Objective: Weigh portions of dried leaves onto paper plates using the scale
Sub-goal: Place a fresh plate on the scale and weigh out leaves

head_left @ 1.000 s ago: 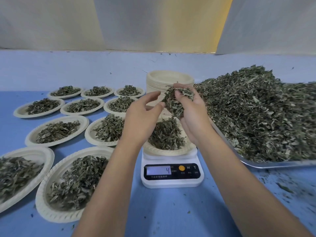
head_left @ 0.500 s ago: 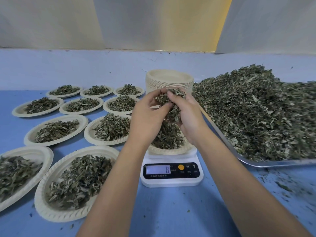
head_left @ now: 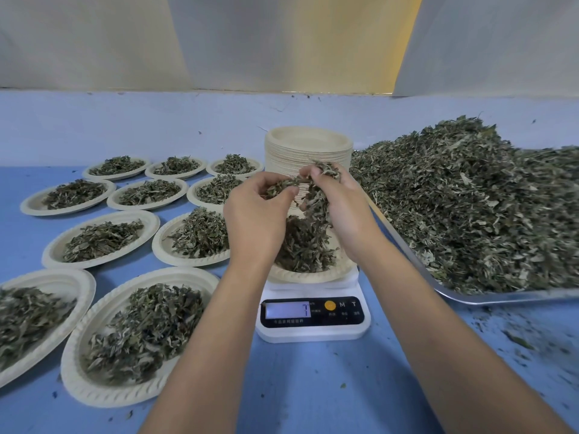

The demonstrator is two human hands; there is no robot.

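The right hand (head_left: 341, 211) curls its fingers round a clump of dried leaves (head_left: 316, 195), and the left hand (head_left: 257, 220) pinches the clump's near end between thumb and fingertips. Both hands hang above the paper plate (head_left: 313, 275), which sits on the white scale (head_left: 313, 327) and carries a mound of leaves. The scale's lit display reads 7; beside it are an orange button and the letters M and T, and the small print beneath is too fine to read. Half a second ago the display read 8, and a second ago 4. The left hand, then open beside the clump, has closed on it.

The scale stands mid-table (head_left: 313, 386), with a stack of empty plates (head_left: 308, 145) just behind it. Toward the right edge a metal tray (head_left: 501, 297) bears a large heap of leaves (head_left: 470, 208). Toward the left edge lie filled plates (head_left: 100, 238) in rows. Leaf crumbs dot the blue surface near the tray's front corner.
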